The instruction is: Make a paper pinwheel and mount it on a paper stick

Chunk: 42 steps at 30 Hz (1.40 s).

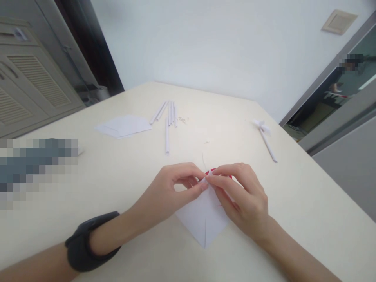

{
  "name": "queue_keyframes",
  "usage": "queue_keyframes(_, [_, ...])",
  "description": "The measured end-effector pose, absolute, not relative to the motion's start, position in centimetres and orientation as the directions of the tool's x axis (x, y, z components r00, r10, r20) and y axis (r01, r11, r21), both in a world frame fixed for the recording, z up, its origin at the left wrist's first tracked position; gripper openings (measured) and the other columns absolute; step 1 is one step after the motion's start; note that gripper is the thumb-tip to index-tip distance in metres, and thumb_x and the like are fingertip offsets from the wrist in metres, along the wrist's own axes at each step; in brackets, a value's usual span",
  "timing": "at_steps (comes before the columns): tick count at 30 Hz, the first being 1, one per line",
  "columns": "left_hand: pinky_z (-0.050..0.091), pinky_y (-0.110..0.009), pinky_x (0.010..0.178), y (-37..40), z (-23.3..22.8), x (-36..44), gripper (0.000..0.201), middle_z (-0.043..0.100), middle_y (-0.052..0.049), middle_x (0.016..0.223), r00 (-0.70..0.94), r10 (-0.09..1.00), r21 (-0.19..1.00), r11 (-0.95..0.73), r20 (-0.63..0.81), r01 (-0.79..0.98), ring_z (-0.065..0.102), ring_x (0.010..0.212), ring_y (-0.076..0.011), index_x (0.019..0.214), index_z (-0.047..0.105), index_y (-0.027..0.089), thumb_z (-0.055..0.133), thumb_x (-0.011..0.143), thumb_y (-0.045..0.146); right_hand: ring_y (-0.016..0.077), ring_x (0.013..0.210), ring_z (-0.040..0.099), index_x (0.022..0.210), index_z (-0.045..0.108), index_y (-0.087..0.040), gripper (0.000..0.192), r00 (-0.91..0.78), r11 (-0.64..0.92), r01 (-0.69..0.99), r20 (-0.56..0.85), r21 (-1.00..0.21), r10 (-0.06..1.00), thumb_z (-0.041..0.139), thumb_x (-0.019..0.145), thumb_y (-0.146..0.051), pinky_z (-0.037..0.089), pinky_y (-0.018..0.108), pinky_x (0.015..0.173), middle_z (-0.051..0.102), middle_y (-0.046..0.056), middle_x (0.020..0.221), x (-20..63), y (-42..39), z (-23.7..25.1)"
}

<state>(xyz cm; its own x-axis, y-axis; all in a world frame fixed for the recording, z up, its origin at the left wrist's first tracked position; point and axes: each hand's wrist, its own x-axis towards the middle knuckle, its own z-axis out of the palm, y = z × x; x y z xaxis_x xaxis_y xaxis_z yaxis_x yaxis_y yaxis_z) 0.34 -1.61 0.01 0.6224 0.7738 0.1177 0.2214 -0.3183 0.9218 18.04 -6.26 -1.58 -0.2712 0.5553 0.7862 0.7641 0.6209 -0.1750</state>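
Note:
A square white sheet of paper (202, 217) lies in front of me with one corner towards me. From that near corner a slit runs inward. My left hand (173, 190) pinches the far corner of the sheet between thumb and fingers. Close against it, my right hand (242, 196) is closed on the same far part, its fingertips meeting the left ones. Behind the fingers a curved red thing (211, 170) shows in part; its kind is hidden. On the right lies a paper pinwheel (262, 127) fixed to a rolled paper stick (268, 147).
Several rolled paper tubes (171, 113) lie at the back of the table, one tube (167, 137) nearer me. Left of them is a stack of white paper sheets (126, 126). Small scraps (182, 120) lie beside the tubes. A blurred-out patch (35, 164) covers the left side.

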Motion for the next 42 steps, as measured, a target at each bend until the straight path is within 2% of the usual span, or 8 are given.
queue_keyframes(6, [0.05, -0.022, 0.07, -1.45, -0.08, 0.47, 0.014, 0.065, 0.0, 0.086, 0.616, 0.778, 0.925, -0.316, 0.126, 0.21, 0.06, 0.077, -0.0117, 0.084, 0.066, 0.018, 0.053, 0.085, 0.022, 0.0167, 0.082, 0.058, 0.093, 0.064, -0.017, 0.02, -0.248, 0.614, 0.746, 0.749, -0.258, 0.615, 0.059, 0.079, -0.003, 0.047, 0.033, 0.069, 0.064, 0.008, 0.09, 18.07, -6.47, -1.68])
queue_keyframes(13, [0.049, -0.025, 0.072, -1.6, 0.04, 0.44, 0.015, 0.065, 0.0, 0.086, 0.621, 0.779, 0.928, -0.288, 0.083, 0.238, 0.06, 0.078, -0.0139, 0.086, 0.065, 0.018, 0.052, 0.085, 0.027, 0.0153, 0.073, 0.055, 0.092, 0.064, -0.014, 0.022, -0.348, 0.607, 0.793, 0.78, -0.05, 0.52, 0.059, 0.077, 0.001, 0.045, 0.033, 0.065, 0.066, 0.009, 0.089, 17.98, -6.12, -1.49])
queue_keyframes(15, [0.048, -0.025, 0.071, -1.68, 0.1, 0.46, 0.018, 0.065, 0.0, 0.085, 0.592, 0.804, 0.931, -0.258, 0.059, 0.257, 0.061, 0.077, -0.0137, 0.083, 0.064, 0.018, 0.051, 0.086, 0.03, 0.0152, 0.073, 0.054, 0.094, 0.065, -0.014, 0.022, -0.365, 0.608, 0.793, 0.766, -0.043, 0.53, 0.059, 0.077, -0.001, 0.045, 0.033, 0.064, 0.066, 0.01, 0.093, 18.03, -6.08, -1.46])
queue_keyframes(17, [0.048, -0.024, 0.07, -1.71, 0.13, 0.46, 0.022, 0.066, 0.0, 0.084, 0.567, 0.822, 0.936, -0.238, 0.051, 0.26, 0.061, 0.076, -0.0133, 0.082, 0.064, 0.019, 0.048, 0.087, 0.033, 0.0154, 0.075, 0.054, 0.096, 0.064, -0.016, 0.023, -0.342, 0.612, 0.783, 0.742, -0.114, 0.576, 0.058, 0.079, -0.002, 0.045, 0.033, 0.066, 0.065, 0.009, 0.096, 18.11, -6.08, -1.47])
queue_keyframes(21, [0.048, -0.025, 0.071, -1.61, 0.09, 0.42, 0.022, 0.067, 0.0, 0.085, 0.558, 0.827, 0.917, -0.272, 0.067, 0.293, 0.061, 0.078, -0.0144, 0.081, 0.065, 0.019, 0.048, 0.086, 0.032, 0.0163, 0.087, 0.055, 0.097, 0.063, -0.017, 0.02, -0.224, 0.57, 0.726, 0.651, -0.385, 0.725, 0.052, 0.084, -0.008, 0.046, 0.032, 0.072, 0.06, 0.007, 0.098, 18.25, -6.06, -1.44])
queue_keyframes(25, [0.047, -0.026, 0.072, -1.59, 0.22, 0.53, 0.021, 0.067, 0.0, 0.084, 0.569, 0.816, 0.878, -0.341, 0.1, 0.335, 0.06, 0.079, -0.0149, 0.081, 0.066, 0.02, 0.048, 0.086, 0.029, 0.0146, 0.085, 0.055, 0.091, 0.063, -0.02, 0.015, -0.148, 0.491, 0.661, 0.543, -0.567, 0.826, 0.049, 0.088, -0.013, 0.047, 0.028, 0.07, 0.058, 0.004, 0.092, 18.21, -6.01, -1.26])
queue_keyframes(38, [0.046, -0.026, 0.065, -1.55, 0.3, 0.79, 0.024, 0.066, -0.001, 0.075, 0.586, 0.807, 0.824, -0.378, 0.071, 0.421, 0.058, 0.071, -0.0148, 0.073, 0.067, 0.018, 0.05, 0.084, 0.031, 0.0127, 0.079, 0.058, 0.079, 0.06, -0.021, 0.003, -0.086, 0.243, 0.456, 0.229, -0.856, 0.97, 0.062, 0.082, -0.022, 0.046, 0.026, 0.07, 0.062, -0.001, 0.082, 17.81, -5.73, -0.9])
queue_keyframes(42, [0.046, -0.025, 0.064, -1.48, -0.14, 0.74, 0.022, 0.066, -0.001, 0.077, 0.575, 0.811, 0.817, -0.399, 0.104, 0.416, 0.058, 0.071, -0.0146, 0.074, 0.067, 0.019, 0.05, 0.084, 0.03, 0.0133, 0.078, 0.059, 0.076, 0.061, -0.02, 0.007, -0.074, 0.21, 0.452, 0.199, -0.867, 0.977, 0.06, 0.083, -0.022, 0.046, 0.028, 0.072, 0.064, -0.001, 0.08, 17.96, -5.57, -0.77])
